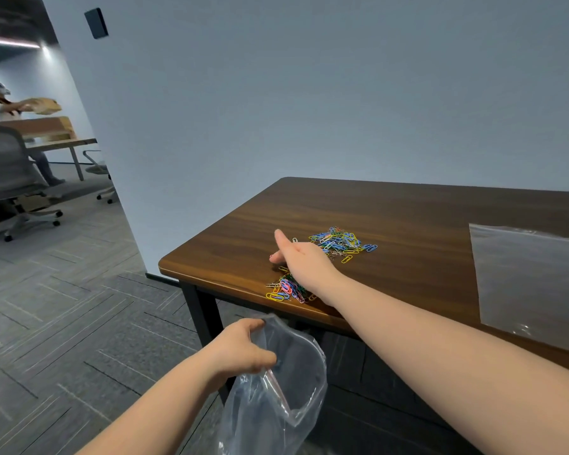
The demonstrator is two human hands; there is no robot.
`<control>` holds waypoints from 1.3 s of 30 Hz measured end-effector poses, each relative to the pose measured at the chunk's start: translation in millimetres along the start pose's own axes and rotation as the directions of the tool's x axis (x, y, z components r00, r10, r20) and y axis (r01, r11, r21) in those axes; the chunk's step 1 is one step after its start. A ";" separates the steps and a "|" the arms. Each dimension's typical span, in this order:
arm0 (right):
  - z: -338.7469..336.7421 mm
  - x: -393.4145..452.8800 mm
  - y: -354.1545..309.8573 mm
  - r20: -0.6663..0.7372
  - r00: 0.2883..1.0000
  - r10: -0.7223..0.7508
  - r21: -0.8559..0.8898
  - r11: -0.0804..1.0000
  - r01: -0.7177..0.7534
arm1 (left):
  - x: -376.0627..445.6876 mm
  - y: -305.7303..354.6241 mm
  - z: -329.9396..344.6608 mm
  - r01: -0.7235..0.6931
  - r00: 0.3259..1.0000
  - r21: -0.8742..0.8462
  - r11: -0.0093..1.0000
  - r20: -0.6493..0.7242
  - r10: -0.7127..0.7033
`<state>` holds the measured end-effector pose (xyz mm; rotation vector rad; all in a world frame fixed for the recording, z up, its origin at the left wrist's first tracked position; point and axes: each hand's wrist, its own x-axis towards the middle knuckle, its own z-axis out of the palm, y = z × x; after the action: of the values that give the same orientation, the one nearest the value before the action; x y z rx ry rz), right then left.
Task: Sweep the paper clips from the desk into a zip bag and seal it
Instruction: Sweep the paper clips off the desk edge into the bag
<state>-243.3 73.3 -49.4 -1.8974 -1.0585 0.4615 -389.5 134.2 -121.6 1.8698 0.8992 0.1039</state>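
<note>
Two heaps of coloured paper clips lie on the wooden desk (408, 218): a larger heap (340, 241) further in from its front edge, a smaller heap (288, 289) right at that edge. The right hand (301, 257) rests flat and spread between them, gripping nothing. Below the desk's edge, the left hand (243, 346) pinches the rim of an open zip bag (286, 382). Another clear bag (532, 277) lies on the desk's right side.

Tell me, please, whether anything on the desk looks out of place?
Nothing looks damaged. The clips lie in two groups: one pile beyond the right hand, another at the desk edge above the open bag in the left hand. A second bag lies flat, unused.
</note>
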 end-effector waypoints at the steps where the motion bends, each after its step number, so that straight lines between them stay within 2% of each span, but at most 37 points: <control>1: 1.3 1.7 -0.4 0.016 1.000 0.001 -0.007 1.000 -0.001 | 0.6 -0.7 0.5 0.005 1.000 -0.002 1.000 0.010 -0.005; 7: 3.8 3.9 2.9 0.034 0.998 -0.060 -0.009 0.998 0.061 | 4.2 -0.6 3.7 0.034 0.999 -0.026 0.999 0.036 -0.033; 14: 2.6 0.5 8.6 0.041 0.992 -0.123 0.026 0.992 0.122 | -0.5 3.3 6.3 0.022 0.996 -0.200 0.980 0.085 -0.004; 21: 4.9 -2.8 9.6 0.039 0.990 -0.138 0.028 0.990 0.137 | -4.0 1.2 -2.1 0.041 0.996 -0.242 0.970 0.086 -0.021; 39: 11.7 -19.3 7.1 -0.041 0.988 -0.151 0.097 0.983 0.154 | -11.7 7.6 -3.0 0.044 0.994 -0.189 0.981 0.104 -0.024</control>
<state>-258.6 61.8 -63.4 -1.7162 -1.1282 0.3864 -395.2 127.6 -110.3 1.6663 0.8220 0.0713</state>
